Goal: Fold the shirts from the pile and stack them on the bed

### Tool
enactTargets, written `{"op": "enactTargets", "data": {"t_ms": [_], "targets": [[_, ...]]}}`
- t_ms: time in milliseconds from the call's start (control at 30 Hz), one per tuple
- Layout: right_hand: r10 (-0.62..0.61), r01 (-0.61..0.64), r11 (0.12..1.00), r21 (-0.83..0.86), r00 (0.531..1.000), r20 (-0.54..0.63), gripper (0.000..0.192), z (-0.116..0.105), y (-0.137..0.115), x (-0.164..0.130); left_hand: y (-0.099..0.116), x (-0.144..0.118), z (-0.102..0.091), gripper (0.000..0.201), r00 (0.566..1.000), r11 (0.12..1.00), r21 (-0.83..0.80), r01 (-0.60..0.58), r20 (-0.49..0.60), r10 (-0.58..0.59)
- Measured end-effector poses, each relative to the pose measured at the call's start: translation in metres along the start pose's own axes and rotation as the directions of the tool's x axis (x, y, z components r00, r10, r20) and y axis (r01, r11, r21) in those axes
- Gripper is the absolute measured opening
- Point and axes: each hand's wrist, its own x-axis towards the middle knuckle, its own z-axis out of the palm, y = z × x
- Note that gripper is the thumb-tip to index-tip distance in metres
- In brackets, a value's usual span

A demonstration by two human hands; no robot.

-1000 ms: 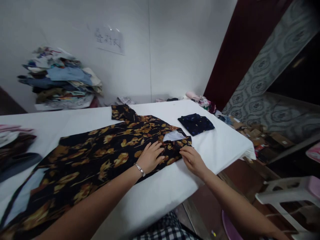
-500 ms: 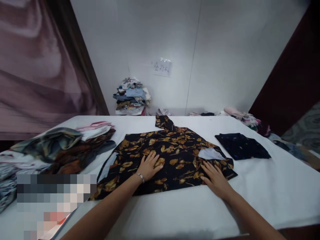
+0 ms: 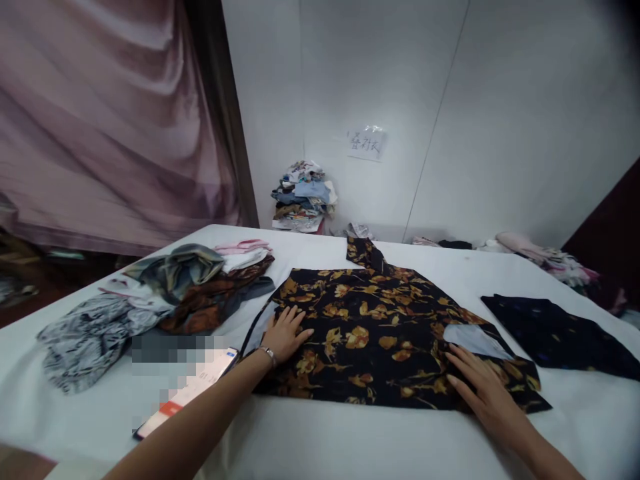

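Change over the last second: left hand (image 3: 281, 339) has gone from near the collar end to the far left end of the black, gold-flower-printed fabric shirt (image 3: 370, 333). It lies flat there, fingers spread, next to the pale blue strip (image 3: 261, 327) at that end. Right hand (image 3: 481, 385) remains at the collar end, just below the pale blue patch (image 3: 477, 340), fingers extended, thumb apart. No grip visible on either; can't tell if the right fingertips pinch any cloth.

Shirt is centre frame on the white cloth-covered surface (image 3: 360, 443), one short sleeve (image 3: 365, 252) sticking out at top centre. My read: hands now span most of its length, so both ends are steadied and the body is lying flat.

View has swung left too: mixed clothes heap (image 3: 195, 293) is now fully in at left, with the dark-edged phone (image 3: 213, 380) lower left, partly pixelated. Dark navy folded garment (image 3: 563, 337) sits apart, right of frame.
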Motion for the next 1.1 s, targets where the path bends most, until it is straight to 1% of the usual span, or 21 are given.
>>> {"op": "enactTargets", "data": {"t_ms": [100,200,300,367,467,567,667,733,833,933,1000,1100], "targets": [[-0.017,0.022,0.996,0.083,0.998,-0.060,0.043,-0.010,-0.018,0.027,0.001,0.013,-0.004,0.056,0.999,0.999,-0.029,0.044,-0.027,-0.045],[-0.030,0.045,0.987,0.155,0.995,-0.099,0.036,-0.016,-0.031,0.067,0.002,0.026,-0.002,0.058,0.998,0.999,0.021,0.026,-0.059,-0.025],[-0.032,0.057,0.978,0.200,0.991,-0.128,0.033,-0.017,-0.038,0.125,0.000,0.032,0.007,0.061,0.998,0.998,0.067,0.000,-0.064,0.004],[0.011,0.009,0.979,0.203,0.995,-0.101,0.031,-0.014,-0.043,0.172,-0.002,0.032,0.013,0.062,0.997,0.998,0.070,-0.007,-0.075,0.012],[0.181,-0.175,0.971,0.161,0.983,-0.024,0.030,-0.001,-0.051,0.245,-0.004,0.032,0.017,0.061,0.994,0.998,0.064,-0.021,-0.107,0.028],[0.268,-0.266,0.956,0.123,0.963,0.000,0.033,0.020,-0.055,0.311,-0.004,0.032,0.017,0.060,0.992,0.998,0.064,-0.025,-0.123,0.033],[0.347,-0.348,0.933,0.090,0.938,0.022,0.035,0.043,-0.049,0.359,-0.005,0.032,0.017,0.060,0.992,0.999,0.052,-0.014,-0.123,0.020],[0.402,-0.403,0.912,0.078,0.915,0.033,0.032,0.055,-0.042,0.380,-0.005,0.032,0.018,0.060,0.993,0.999,0.043,-0.005,-0.120,0.010],[0.482,-0.483,0.872,0.080,0.875,0.041,0.030,0.069,-0.032,0.396,-0.006,0.032,0.020,0.061,0.993,1.000,0.029,0.000,-0.116,0.003],[0.550,-0.551,0.827,0.113,0.834,0.045,0.033,0.079,-0.026,0.400,-0.007,0.032,0.023,0.062,0.993,1.000,0.018,0.000,-0.120,0.002],[0.573,-0.573,0.802,0.167,0.818,0.051,0.025,0.082,-0.024,0.400,-0.008,0.032,0.025,0.062,0.992,1.000,0.018,-0.001,-0.125,0.004],[0.572,-0.553,0.775,0.306,0.819,0.032,0.010,0.081,-0.024,0.401,-0.008,0.032,0.025,0.061,0.991,1.000,0.019,-0.001,-0.132,0.004]]}}
